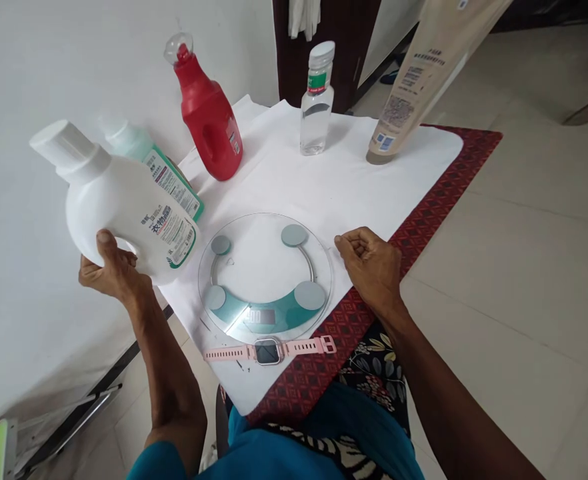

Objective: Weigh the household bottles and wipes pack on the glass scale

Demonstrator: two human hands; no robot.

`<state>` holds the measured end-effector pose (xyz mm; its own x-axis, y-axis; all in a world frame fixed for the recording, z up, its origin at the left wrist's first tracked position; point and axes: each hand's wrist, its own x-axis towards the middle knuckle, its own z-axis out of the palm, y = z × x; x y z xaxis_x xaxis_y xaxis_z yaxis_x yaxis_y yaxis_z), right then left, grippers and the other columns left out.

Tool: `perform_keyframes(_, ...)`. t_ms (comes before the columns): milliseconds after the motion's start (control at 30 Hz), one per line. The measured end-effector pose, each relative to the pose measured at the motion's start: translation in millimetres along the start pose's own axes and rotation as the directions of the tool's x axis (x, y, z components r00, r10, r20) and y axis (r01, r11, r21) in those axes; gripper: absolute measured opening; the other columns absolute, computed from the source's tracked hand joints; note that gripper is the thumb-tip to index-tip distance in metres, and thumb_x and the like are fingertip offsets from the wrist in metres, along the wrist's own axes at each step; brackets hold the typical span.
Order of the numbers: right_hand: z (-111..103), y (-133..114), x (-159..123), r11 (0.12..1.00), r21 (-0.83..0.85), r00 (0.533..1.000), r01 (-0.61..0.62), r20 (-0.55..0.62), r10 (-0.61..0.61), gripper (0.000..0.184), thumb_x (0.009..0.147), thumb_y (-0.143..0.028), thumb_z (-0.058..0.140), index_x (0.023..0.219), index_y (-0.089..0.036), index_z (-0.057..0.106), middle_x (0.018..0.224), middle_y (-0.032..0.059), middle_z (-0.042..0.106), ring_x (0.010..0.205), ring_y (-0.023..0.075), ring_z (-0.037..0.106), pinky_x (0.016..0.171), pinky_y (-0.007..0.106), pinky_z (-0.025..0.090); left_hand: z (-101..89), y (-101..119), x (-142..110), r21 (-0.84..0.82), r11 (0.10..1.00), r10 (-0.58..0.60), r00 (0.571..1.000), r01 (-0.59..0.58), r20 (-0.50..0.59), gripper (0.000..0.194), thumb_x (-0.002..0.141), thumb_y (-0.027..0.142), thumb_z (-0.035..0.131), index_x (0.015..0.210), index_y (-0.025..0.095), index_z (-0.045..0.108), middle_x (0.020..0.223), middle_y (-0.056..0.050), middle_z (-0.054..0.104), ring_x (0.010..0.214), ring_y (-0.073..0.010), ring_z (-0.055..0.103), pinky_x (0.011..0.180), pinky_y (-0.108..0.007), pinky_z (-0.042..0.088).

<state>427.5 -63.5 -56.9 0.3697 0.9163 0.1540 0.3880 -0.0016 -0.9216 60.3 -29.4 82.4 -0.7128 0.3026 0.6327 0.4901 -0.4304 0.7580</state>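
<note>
My left hand (117, 267) grips a large white detergent bottle (124, 200) by its handle, at the left edge of the white-covered table. Whether the bottle's base touches the table I cannot tell. Curled fingers with nothing visible in them mark my right hand (369, 267), which lies beside the right rim of a round glass bathroom scale (259, 323). The scale's small display is lit. Just in front of it a pink-strapped smartwatch (267, 351) is laid out flat.
Behind the white bottle stands a green liquid bottle (167, 170), partly hidden. Farther back are a red jug-like bottle (211, 117), a clear bottle with a white cap (317, 107) and a tall beige tube (409, 87). A wall (74, 60) borders the left side.
</note>
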Motion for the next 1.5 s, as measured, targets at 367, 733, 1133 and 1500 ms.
perform_keyframes(367, 1.0, 1.7, -0.7, 1.0, 0.013, 1.0, 0.0, -0.001, 0.0, 0.029, 0.093, -0.051, 0.067, 0.078, -0.026, 0.062, 0.064, -0.0009, 0.064, 0.056, 0.0165, 0.055, 0.062, 0.034, 0.047, 26.1, -47.0, -14.0, 0.117, 0.992, -0.048, 0.997, 0.054, -0.055, 0.065, 0.082, 0.083, 0.066, 0.072, 0.025, 0.038, 0.062, 0.005, 0.034, 0.054, -0.0103, 0.034, 0.051, -0.028, 0.032)
perform_keyframes(733, -1.8, -4.2, -0.7, 1.0, 0.026, 1.0, 0.008, 0.013, -0.008, 0.026, 0.092, -0.048, 0.062, 0.077, -0.026, 0.06, 0.065, 0.0001, 0.065, 0.059, 0.017, 0.057, 0.063, 0.033, 0.044, -4.7, -43.5, -10.6, 0.25, 0.958, 0.127, 0.989, -0.141, 0.071, 0.043, 0.097, 0.067, 0.051, 0.096, 0.025, 0.04, 0.09, -0.001, 0.05, 0.089, -0.0187, 0.058, 0.088, -0.037, 0.052)
perform_keyframes(1133, -2.4, -2.9, 0.7, 0.999, 0.027, 0.999, 0.027, 0.029, -0.028, 0.025, 0.091, -0.046, 0.063, 0.077, -0.026, 0.061, 0.067, 0.0007, 0.067, 0.061, 0.0182, 0.059, 0.066, 0.034, 0.043, 19.2, 34.7, -81.2, 0.05, 0.981, 0.125, 0.801, -0.19, 0.586, 0.042, 0.102, 0.061, 0.066, 0.118, 0.022, 0.062, 0.103, -0.006, 0.068, 0.097, -0.0224, 0.069, 0.09, -0.038, 0.055)
perform_keyframes(1500, -2.3, -3.1, 2.5, 0.998, 0.059, 0.999, 0.029, 0.028, -0.03, 0.024, 0.093, -0.046, 0.059, 0.077, -0.028, 0.057, 0.067, 0.0012, 0.067, 0.063, 0.0193, 0.06, 0.064, 0.032, 0.04, 241.7, -56.4, -5.7, 0.157, 0.987, -0.091, 0.732, -0.022, 0.676, 0.06, 0.108, 0.072, 0.059, 0.103, 0.013, 0.055, 0.12, -0.022, 0.067, 0.148, -0.0377, 0.056, 0.112, -0.057, 0.046)
